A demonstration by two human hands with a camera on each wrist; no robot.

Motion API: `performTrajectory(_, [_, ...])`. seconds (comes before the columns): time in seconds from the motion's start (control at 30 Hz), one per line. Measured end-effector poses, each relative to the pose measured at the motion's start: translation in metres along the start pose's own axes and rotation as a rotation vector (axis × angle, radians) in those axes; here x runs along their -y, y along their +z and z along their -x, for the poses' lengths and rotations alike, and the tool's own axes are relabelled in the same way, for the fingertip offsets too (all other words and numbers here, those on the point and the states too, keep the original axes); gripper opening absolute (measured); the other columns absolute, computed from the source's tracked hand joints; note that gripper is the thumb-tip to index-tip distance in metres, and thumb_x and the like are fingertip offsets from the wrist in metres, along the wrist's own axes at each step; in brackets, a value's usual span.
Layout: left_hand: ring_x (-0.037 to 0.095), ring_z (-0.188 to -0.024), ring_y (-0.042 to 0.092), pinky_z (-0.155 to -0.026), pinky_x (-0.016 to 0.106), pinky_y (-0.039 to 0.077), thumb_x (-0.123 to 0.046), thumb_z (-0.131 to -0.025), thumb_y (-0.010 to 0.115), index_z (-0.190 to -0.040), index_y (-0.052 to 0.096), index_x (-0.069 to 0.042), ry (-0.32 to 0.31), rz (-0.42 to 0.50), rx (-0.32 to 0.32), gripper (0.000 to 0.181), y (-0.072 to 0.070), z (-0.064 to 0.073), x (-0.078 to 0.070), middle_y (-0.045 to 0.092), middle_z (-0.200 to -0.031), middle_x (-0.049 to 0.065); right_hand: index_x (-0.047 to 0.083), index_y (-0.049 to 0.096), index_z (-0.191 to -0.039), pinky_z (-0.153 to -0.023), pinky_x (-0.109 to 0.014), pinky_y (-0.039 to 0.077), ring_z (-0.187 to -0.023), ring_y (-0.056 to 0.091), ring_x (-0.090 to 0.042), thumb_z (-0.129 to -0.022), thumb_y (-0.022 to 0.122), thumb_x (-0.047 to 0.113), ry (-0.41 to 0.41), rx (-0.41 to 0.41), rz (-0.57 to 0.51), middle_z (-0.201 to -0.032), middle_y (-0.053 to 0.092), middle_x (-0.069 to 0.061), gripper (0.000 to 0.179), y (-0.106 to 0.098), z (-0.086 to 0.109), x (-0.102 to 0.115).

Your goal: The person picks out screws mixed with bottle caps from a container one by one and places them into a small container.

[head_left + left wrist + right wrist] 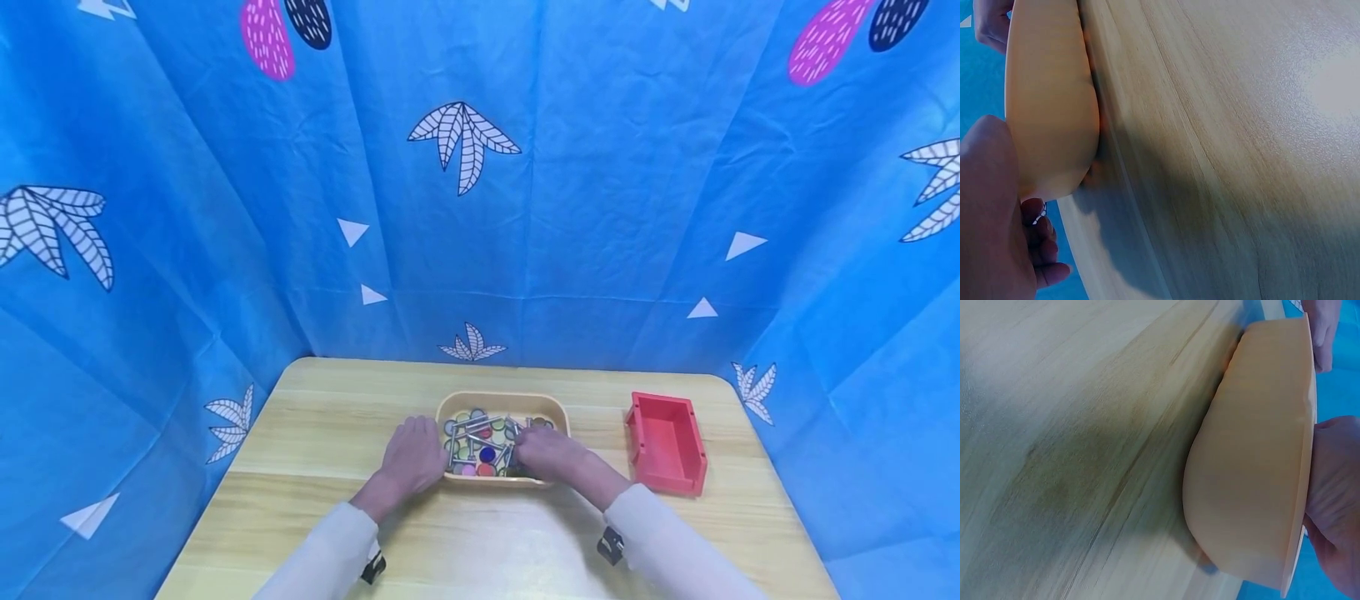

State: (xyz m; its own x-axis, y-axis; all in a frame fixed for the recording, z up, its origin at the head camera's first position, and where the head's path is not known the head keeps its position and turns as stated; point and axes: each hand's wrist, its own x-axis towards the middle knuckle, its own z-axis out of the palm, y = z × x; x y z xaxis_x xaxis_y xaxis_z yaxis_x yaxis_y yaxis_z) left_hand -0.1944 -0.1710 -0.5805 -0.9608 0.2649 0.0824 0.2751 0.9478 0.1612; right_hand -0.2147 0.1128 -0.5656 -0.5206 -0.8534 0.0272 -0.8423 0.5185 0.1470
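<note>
In the head view a shallow beige plastic tray (502, 482) stands in the middle of the table. It holds several long metal bolts (477, 423) and several coloured round discs, among them a dark blue disc (487, 455) and a red disc (486, 470). My left hand (415, 454) grips the tray's left end, thumb at the rim and fingers bent around the outside, as the left wrist view shows. Over the tray's right side, my right hand (546, 452) reaches down among the bolts and discs. Its fingertips are hidden, and the tray wall (1254, 450) blocks them in the right wrist view.
A red plastic bin (666, 446) sits to the right of the tray, apart from it. The light wooden table (322, 425) has blue patterned cloth (600, 208) hanging behind it and along both sides.
</note>
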Motion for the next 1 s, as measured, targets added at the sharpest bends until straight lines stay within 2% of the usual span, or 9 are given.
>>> performTrajectory(0.3, [0.02,-0.071,0.04,-0.065,0.033,0.035,-0.028,-0.089,0.056,-0.086,0.053,-0.005,0.002,0.001,0.008,0.023,-0.003,0.0,-0.001,0.045,-0.077,0.005,0.019,0.072,-0.08,-0.076,-0.027,0.055,-0.071,0.062,-0.009,-0.09,0.074,0.021,0.007,-0.07,0.016,-0.076,0.07,0.007,0.01,0.002,0.002,0.0])
performTrajectory(0.47, [0.02,-0.07,0.04,-0.065,0.033,0.035,-0.027,-0.088,0.056,-0.085,0.053,-0.005,0.008,0.006,0.003,0.022,-0.002,0.0,0.0,0.045,-0.076,0.005,0.017,0.07,-0.084,-0.071,-0.024,0.054,-0.068,0.059,-0.007,-0.09,0.078,0.024,0.034,-0.102,-0.071,-0.076,0.068,0.006,0.012,0.005,0.004,-0.001])
performTrajectory(0.57, [0.021,-0.07,0.04,-0.064,0.033,0.035,-0.027,-0.088,0.057,-0.085,0.052,-0.005,0.008,0.007,-0.002,0.022,-0.001,0.001,0.0,0.045,-0.075,0.005,0.015,0.071,-0.086,-0.071,-0.023,0.055,-0.072,0.06,-0.008,-0.087,0.079,0.02,0.057,-0.128,-0.118,-0.079,0.067,0.005,0.01,0.007,0.006,-0.002])
performTrajectory(0.83, [0.021,-0.069,0.041,-0.064,0.033,0.035,-0.026,-0.087,0.055,-0.085,0.053,-0.006,-0.02,0.015,0.019,0.021,0.001,0.0,0.0,0.045,-0.075,0.005,0.011,0.077,-0.097,-0.079,-0.025,0.058,-0.084,0.065,-0.013,-0.087,0.076,0.009,0.088,-0.204,-0.228,-0.092,0.07,-0.001,0.01,0.013,0.013,-0.007])
performTrajectory(1.0, [0.022,-0.068,0.041,-0.063,0.033,0.034,-0.024,-0.086,0.055,-0.084,0.052,-0.005,-0.037,0.032,0.015,0.019,-0.001,0.0,-0.001,0.045,-0.075,0.006,0.009,0.077,-0.103,-0.084,-0.027,0.059,-0.089,0.065,-0.015,-0.089,0.077,0.009,0.104,-0.247,-0.307,-0.096,0.07,-0.003,0.014,0.011,0.018,-0.01])
